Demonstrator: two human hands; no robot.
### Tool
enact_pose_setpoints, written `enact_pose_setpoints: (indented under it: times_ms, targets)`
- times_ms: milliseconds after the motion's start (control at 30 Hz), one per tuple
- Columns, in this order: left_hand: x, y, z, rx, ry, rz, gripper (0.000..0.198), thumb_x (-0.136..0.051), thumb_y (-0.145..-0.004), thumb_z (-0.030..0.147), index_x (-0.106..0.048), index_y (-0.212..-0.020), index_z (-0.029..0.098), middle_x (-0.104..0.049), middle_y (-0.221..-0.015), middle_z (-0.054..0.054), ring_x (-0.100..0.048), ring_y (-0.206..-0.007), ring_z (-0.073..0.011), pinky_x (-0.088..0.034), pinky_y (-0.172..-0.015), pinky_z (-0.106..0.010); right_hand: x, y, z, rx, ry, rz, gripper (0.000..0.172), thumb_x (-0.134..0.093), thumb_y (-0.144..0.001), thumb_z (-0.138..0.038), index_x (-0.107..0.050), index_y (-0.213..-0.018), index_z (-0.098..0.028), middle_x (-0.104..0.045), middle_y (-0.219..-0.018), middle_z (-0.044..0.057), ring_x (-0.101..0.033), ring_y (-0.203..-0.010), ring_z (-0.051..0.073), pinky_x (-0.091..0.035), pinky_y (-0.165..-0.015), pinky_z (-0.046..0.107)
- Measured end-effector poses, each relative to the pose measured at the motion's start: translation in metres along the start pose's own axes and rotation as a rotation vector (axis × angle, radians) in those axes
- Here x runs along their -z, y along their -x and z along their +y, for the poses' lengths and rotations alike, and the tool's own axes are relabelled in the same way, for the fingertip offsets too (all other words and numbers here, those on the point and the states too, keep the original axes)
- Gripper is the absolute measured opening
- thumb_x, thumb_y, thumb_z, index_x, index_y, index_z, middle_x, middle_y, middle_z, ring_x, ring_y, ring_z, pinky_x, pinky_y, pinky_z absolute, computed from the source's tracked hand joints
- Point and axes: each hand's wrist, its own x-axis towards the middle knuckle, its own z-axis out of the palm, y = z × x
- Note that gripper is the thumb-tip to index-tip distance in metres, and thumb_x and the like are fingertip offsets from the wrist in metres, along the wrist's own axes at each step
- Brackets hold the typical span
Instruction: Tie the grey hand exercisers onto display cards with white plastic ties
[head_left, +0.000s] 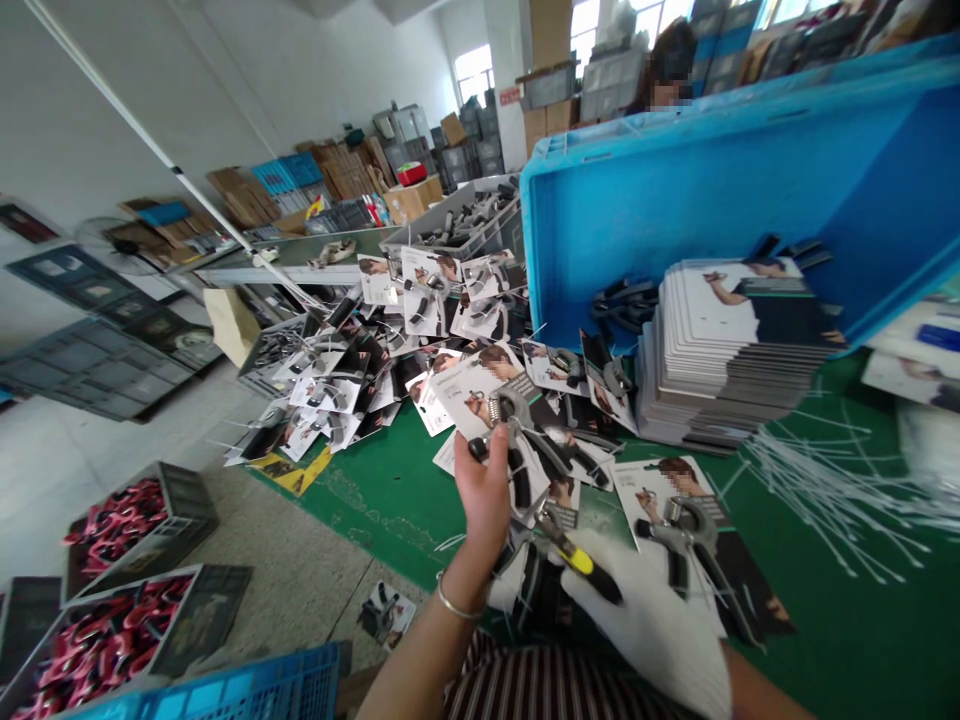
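My bare left hand grips a printed card with a grey-and-black hand gripper on it, the thumb lying near the coil spring. In a white glove, my right hand is closed around a yellow-and-black handled tool. It looks like cutting pliers, its metal end pointing at the lower edge of the held card; whether they touch I cannot tell. To the right, another card lies flat with a hand gripper on it. Under and behind my left hand are more carded hand grippers.
A tall stack of printed cards stands before a tipped blue crate. White cable ties spread over the green table at right. Grey crates of pink-and-black items stand on the floor at left. Another person's head shows behind the crate.
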Motion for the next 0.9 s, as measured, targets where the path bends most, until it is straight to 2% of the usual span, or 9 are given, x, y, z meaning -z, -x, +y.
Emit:
enact_pose_setpoints:
  times_ms: [100,167,233,267,333,400,467,633,900]
  targets:
    - [0.006,-0.013,-0.005,0.017,-0.012,0.03,0.04,-0.061,-0.09,0.046,-0.06,-0.118,0.017,-0.067,-0.125,-0.013,-0.063,-0.116,-0.0241,-0.046,-0.102,-0.035,0.036,0.011,0.001,-0.113,-0.012,0.005,0.027,-0.056,-0.093,-0.043,-0.064,-0.115,-0.029,-0.076,-0.092,0.004,-0.073,-0.085,0.027,-0.06,-0.081,0.039]
    - [0.011,-0.017,-0.007,0.07,0.018,0.032,0.042,-0.061,-0.09,0.047,-0.06,-0.118,0.017,-0.068,-0.124,-0.013,-0.063,-0.115,-0.025,-0.047,-0.101,-0.036,0.056,0.005,0.012,-0.218,0.011,0.091,0.03,-0.047,-0.098,-0.045,-0.062,-0.115,-0.026,-0.074,-0.082,0.004,-0.071,-0.073,0.025,-0.06,-0.074,0.039]
    - [0.012,-0.014,-0.006,0.108,0.077,-0.022,0.043,-0.061,-0.09,0.048,-0.06,-0.12,0.017,-0.069,-0.124,-0.012,-0.064,-0.115,-0.0252,-0.048,-0.1,-0.037,0.065,-0.008,0.026,-0.237,0.153,0.226,0.033,-0.045,-0.098,-0.041,-0.059,-0.12,-0.02,-0.074,-0.097,0.009,-0.071,-0.084,0.027,-0.059,-0.078,0.042]
    - [0.012,-0.011,-0.005,0.122,0.103,-0.069,0.043,-0.062,-0.09,0.047,-0.06,-0.12,0.017,-0.069,-0.123,-0.011,-0.064,-0.114,-0.0252,-0.048,-0.099,-0.037,0.066,-0.016,0.031,-0.199,0.261,0.261,0.036,-0.046,-0.098,-0.037,-0.056,-0.126,-0.018,-0.072,-0.108,0.013,-0.07,-0.094,0.03,-0.057,-0.084,0.044]
    - [0.009,-0.002,0.001,0.149,0.126,-0.174,0.042,-0.063,-0.089,0.046,-0.061,-0.121,0.018,-0.07,-0.122,-0.01,-0.065,-0.113,-0.025,-0.048,-0.099,-0.037,0.063,-0.029,0.039,-0.076,0.491,0.248,0.046,-0.047,-0.096,-0.028,-0.047,-0.139,-0.013,-0.065,-0.125,0.019,-0.063,-0.111,0.034,-0.051,-0.095,0.05]
    - [0.006,0.007,0.009,0.167,0.098,-0.255,0.042,-0.064,-0.089,0.044,-0.062,-0.122,0.019,-0.07,-0.122,-0.01,-0.066,-0.112,-0.0248,-0.047,-0.1,-0.038,0.057,-0.037,0.039,0.027,0.674,0.201,0.056,-0.048,-0.092,-0.02,-0.038,-0.146,-0.01,-0.063,-0.127,0.021,-0.06,-0.114,0.036,-0.048,-0.097,0.053]
    - [0.003,0.015,0.017,0.164,0.043,-0.286,0.04,-0.065,-0.088,0.042,-0.063,-0.121,0.019,-0.07,-0.122,-0.009,-0.065,-0.113,-0.0248,-0.045,-0.102,-0.038,0.053,-0.041,0.035,0.082,0.784,0.185,0.061,-0.049,-0.089,-0.016,-0.035,-0.149,-0.009,-0.063,-0.127,0.021,-0.06,-0.111,0.036,-0.048,-0.095,0.054]
    - [-0.001,0.022,0.026,0.142,-0.007,-0.293,0.037,-0.066,-0.087,0.038,-0.064,-0.12,0.02,-0.07,-0.124,-0.009,-0.063,-0.117,-0.0248,-0.041,-0.106,-0.038,0.051,-0.043,0.03,0.152,0.836,0.189,0.063,-0.047,-0.09,-0.014,-0.031,-0.15,-0.009,-0.062,-0.129,0.021,-0.059,-0.113,0.035,-0.048,-0.095,0.05]
    - [0.001,0.018,0.017,0.176,-0.028,-0.294,0.04,-0.065,-0.089,0.04,-0.062,-0.122,0.018,-0.069,-0.125,-0.009,-0.063,-0.116,-0.0254,-0.043,-0.103,-0.038,0.045,-0.043,0.035,0.142,0.832,0.132,0.065,-0.047,-0.087,-0.011,-0.031,-0.15,-0.007,-0.061,-0.13,0.022,-0.059,-0.112,0.036,-0.048,-0.093,0.05]
